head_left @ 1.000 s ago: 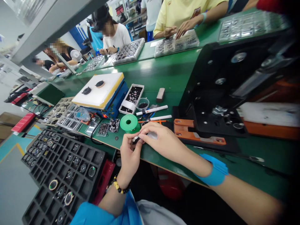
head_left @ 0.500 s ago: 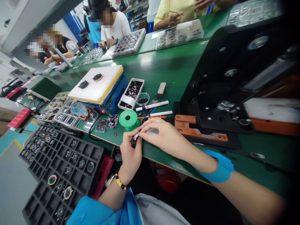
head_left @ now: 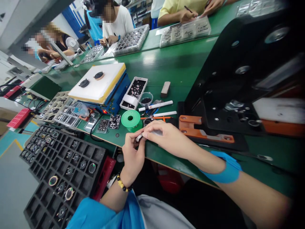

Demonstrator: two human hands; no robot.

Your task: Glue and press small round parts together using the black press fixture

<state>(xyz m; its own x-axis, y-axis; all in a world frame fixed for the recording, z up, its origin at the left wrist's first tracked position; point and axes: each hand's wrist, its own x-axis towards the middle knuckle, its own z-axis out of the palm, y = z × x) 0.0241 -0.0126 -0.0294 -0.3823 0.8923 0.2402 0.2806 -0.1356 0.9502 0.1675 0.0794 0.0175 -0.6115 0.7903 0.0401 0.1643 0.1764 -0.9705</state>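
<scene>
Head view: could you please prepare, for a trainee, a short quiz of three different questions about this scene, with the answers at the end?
1. True or false: the green spool is on top of the blue box.
2. How many round dark parts lie on the white pad? A) one B) two C) five
3. Where do the fingers of the left hand and the right hand meet?

Key: 1. False; it is on the green bench. 2. B. 3. At a small part, mostly hidden by the fingers.

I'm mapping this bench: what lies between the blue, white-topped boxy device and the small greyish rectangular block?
In the head view, a white rectangular parts tray sits there, with a round clear plastic cup slightly nearer the camera.
</scene>
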